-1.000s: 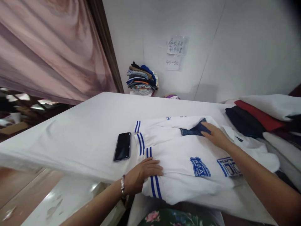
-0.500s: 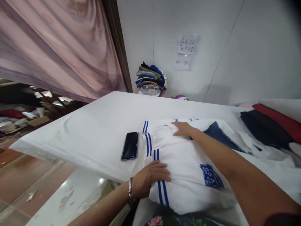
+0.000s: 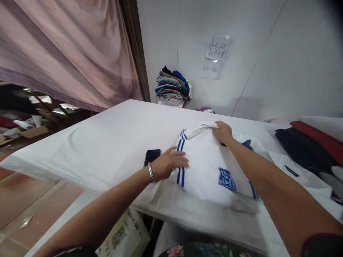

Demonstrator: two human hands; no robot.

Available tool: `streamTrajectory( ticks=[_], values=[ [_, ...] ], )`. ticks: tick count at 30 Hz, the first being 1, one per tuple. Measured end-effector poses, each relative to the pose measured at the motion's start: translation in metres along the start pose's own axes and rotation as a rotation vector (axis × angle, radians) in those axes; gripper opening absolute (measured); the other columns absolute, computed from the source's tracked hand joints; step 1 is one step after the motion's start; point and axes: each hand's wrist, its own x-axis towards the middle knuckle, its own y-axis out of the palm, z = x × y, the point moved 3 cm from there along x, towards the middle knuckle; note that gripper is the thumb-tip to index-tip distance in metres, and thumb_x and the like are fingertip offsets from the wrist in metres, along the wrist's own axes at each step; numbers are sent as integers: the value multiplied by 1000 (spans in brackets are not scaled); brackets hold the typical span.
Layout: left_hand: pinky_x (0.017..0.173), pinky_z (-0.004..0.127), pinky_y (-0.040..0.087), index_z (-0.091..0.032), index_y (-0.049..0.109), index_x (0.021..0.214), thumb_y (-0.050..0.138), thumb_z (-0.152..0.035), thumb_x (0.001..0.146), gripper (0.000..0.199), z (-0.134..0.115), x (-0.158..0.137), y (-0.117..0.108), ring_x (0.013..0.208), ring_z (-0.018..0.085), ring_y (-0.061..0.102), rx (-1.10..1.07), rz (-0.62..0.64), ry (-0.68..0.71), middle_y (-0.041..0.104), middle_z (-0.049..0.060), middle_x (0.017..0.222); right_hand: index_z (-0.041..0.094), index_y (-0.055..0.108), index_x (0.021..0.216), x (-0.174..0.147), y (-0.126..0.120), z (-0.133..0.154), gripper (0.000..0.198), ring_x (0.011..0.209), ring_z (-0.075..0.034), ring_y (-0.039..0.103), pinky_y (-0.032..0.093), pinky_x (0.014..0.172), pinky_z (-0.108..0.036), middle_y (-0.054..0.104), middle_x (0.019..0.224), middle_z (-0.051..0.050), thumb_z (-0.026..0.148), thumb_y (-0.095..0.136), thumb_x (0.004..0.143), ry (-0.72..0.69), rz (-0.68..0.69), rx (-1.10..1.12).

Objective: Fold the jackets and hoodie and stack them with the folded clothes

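Note:
A white shirt [image 3: 203,164] with double blue stripes and a blue shield badge lies partly folded near the front of the white-covered table [image 3: 107,132]. Its far edge is raised where my right hand [image 3: 224,132] pinches the cloth. On the striped left edge rests my left hand [image 3: 170,162], its fingers stretched out and lying on the fabric; a silver bracelet circles that wrist. Just behind the left hand is a black phone [image 3: 152,156], partly hidden by the hand and wrist.
More white cloth and dark clothing [image 3: 305,150] lie on the right, beside a red garment [image 3: 318,141]. A stack of folded clothes [image 3: 173,87] stands by the wall beyond the table. Handwritten paper signs [image 3: 215,50] hang there. A pink curtain [image 3: 66,53] drapes at left.
The shirt's near side has moved away from the table's front edge, and its far edge is now lifted by my right hand. My left hand has shifted farther up the table, covering part of the phone.

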Motion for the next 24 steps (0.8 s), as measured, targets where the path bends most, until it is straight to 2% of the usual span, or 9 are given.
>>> streamTrajectory(
  ticks=[1, 3, 7, 9, 12, 15, 18, 21, 24],
  values=[
    [111, 52, 13, -25, 59, 116, 43, -2, 72, 53, 11, 2, -7, 129, 23, 42, 21, -4, -9, 62, 3, 125, 19, 60, 112, 7, -2, -3, 35, 105, -28, 54, 41, 84, -35, 62, 115, -10, 29, 35, 90, 43, -48, 15],
    [111, 52, 15, -26, 60, 114, 42, 0, 71, 54, 30, 0, -11, 127, 22, 45, 23, 13, -33, 63, 2, 123, 17, 57, 118, 15, 2, -4, 37, 107, -30, 53, 39, 89, -40, 61, 117, -13, 33, 39, 89, 72, -39, -4],
    [109, 46, 25, -27, 61, 110, 49, -8, 76, 40, 52, -18, 16, 124, 20, 49, -100, 55, -77, 65, 1, 120, 17, 37, 138, 6, 35, 4, 59, 131, -35, 32, 22, 104, -56, 40, 143, -16, 38, 50, 84, -7, 138, -98],
    [109, 46, 26, -27, 61, 110, 54, -15, 79, 34, 57, -28, 30, 125, 20, 48, -144, 34, -102, 64, 2, 121, 18, 32, 141, -7, 53, 8, 61, 137, -33, 23, 19, 106, -57, 30, 150, -15, 38, 48, 86, -54, 238, -97],
    [109, 48, 25, -27, 61, 111, 54, -17, 80, 33, 61, -35, 40, 127, 19, 46, -150, 5, -138, 63, 3, 122, 19, 33, 141, -22, 64, 9, 56, 139, -32, 20, 18, 107, -57, 28, 151, -15, 37, 43, 89, -88, 296, -85],
    [110, 49, 25, -27, 61, 112, 54, -19, 80, 34, 62, -37, 39, 129, 20, 44, -131, 24, -143, 62, 4, 124, 16, 37, 139, -37, 53, 7, 54, 140, -32, 18, 17, 108, -57, 26, 152, -17, 36, 41, 90, -102, 249, -61],
    [110, 49, 26, -27, 59, 116, 51, -14, 78, 41, 60, -40, 35, 131, 20, 41, -97, 43, -131, 60, 4, 129, 19, 44, 136, -68, 32, 2, 49, 139, -32, 21, 19, 108, -57, 31, 150, -15, 38, 43, 90, -155, 289, 3],
    [110, 51, 24, -28, 55, 125, 41, -1, 75, 59, 57, -43, 30, 135, 19, 37, -33, 52, -164, 54, 4, 136, 24, 53, 128, -120, 8, -15, 43, 139, -31, 24, 19, 107, -58, 37, 147, -12, 41, 46, 90, -217, 332, 91],
    [110, 53, 25, -31, 52, 130, 38, 1, 72, 68, 55, -43, 23, 135, 21, 36, 44, 91, -202, 50, 2, 140, 24, 58, 123, -180, -21, -53, 39, 138, -29, 28, 19, 109, -56, 42, 144, -10, 41, 46, 91, -174, 256, 130]
  ],
)
